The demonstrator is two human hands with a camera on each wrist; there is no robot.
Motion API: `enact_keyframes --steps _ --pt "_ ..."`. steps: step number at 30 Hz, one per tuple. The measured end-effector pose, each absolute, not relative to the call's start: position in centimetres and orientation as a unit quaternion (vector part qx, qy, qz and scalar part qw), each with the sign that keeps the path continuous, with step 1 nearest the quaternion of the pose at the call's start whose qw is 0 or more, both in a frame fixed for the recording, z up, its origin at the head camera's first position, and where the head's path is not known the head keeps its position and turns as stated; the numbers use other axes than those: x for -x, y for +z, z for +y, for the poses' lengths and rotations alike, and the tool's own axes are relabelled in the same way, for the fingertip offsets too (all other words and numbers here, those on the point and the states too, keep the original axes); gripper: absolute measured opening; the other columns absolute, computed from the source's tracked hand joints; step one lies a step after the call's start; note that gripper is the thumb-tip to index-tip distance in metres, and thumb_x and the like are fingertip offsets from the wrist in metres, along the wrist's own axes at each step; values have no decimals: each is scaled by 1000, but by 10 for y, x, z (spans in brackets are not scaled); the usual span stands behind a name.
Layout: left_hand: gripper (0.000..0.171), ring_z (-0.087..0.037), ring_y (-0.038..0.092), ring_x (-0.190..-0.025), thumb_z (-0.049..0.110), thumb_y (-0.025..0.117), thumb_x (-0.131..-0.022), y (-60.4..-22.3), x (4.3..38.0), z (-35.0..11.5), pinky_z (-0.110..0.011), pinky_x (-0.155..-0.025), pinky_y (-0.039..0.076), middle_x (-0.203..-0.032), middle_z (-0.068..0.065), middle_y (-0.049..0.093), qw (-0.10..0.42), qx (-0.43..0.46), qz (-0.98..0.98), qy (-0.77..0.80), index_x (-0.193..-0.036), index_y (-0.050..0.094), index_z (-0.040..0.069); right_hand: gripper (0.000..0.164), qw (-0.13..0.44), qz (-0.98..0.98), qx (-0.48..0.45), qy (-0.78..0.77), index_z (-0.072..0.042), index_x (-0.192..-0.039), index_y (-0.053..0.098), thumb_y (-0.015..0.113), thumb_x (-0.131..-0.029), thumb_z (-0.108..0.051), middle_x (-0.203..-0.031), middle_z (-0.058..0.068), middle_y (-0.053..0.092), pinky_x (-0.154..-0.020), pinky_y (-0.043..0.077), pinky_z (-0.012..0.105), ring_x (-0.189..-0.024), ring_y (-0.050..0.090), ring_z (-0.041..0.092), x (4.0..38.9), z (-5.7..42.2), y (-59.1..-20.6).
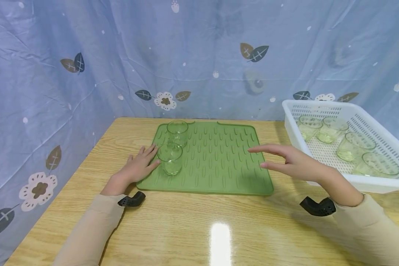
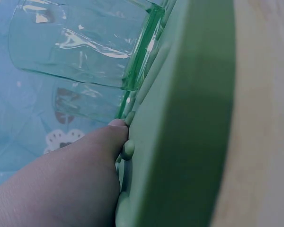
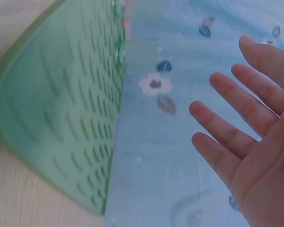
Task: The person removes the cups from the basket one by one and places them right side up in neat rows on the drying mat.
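Note:
Two clear drinking glasses stand upright on the left part of a green drying mat: a nearer glass (image 1: 171, 162) and a farther glass (image 1: 177, 133). My left hand (image 1: 137, 168) rests on the left edge of the mat (image 1: 219, 177), fingers spread, its thumb close beside the nearer glass. In the left wrist view the thumb (image 2: 85, 161) lies against the mat's ridges, below the glass (image 2: 80, 45). Above the mat's right edge hovers my right hand (image 1: 292, 160), with nothing in it. Its fingers (image 3: 236, 101) are apart and nearly straight in the right wrist view.
A white perforated plastic basket (image 1: 297, 129) stands at the right of the wooden table (image 1: 173, 225), with several glasses inside, such as one glass (image 1: 354, 147). Behind the table hangs a blue patterned curtain (image 1: 199, 55). The mat's middle and right show bare ridges.

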State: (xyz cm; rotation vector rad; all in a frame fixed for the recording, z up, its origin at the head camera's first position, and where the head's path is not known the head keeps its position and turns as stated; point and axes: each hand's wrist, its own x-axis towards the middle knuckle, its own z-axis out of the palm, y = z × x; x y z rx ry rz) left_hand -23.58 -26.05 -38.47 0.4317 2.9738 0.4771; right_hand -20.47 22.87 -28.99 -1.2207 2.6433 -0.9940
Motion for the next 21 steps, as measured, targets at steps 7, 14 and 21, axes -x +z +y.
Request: enact_keyframes --steps 7,14,21 --pt "71 -50 1 -152 49 35 -111 -386 236 -261 -81 -108 -1 -170 -16 10 51 -140 976 158 -164 18 5 45 -29 864 388 -319 -16 -146 59 62 -103 -5 -144 -2 60 -98 40 11 -131 47 -5 204 259 -290" --pt "73 -50 1 -152 51 33 -111 -387 237 -263 -81 -108 -1 -170 -16 10 49 -142 976 157 -164 18 4 45 -73 867 355 -341 -12 -143 61 62 -100 3 -140 -10 62 -97 36 6 -131 46 -9 209 293 -290" --pt "72 -50 0 -152 49 34 -111 -387 237 -263 -81 -109 -3 -170 -16 10 50 -142 976 159 -164 18 5 38 -70 893 275 -350 -14 -139 65 63 -102 -5 -132 -19 63 -92 37 7 -122 49 -14 213 317 -298"
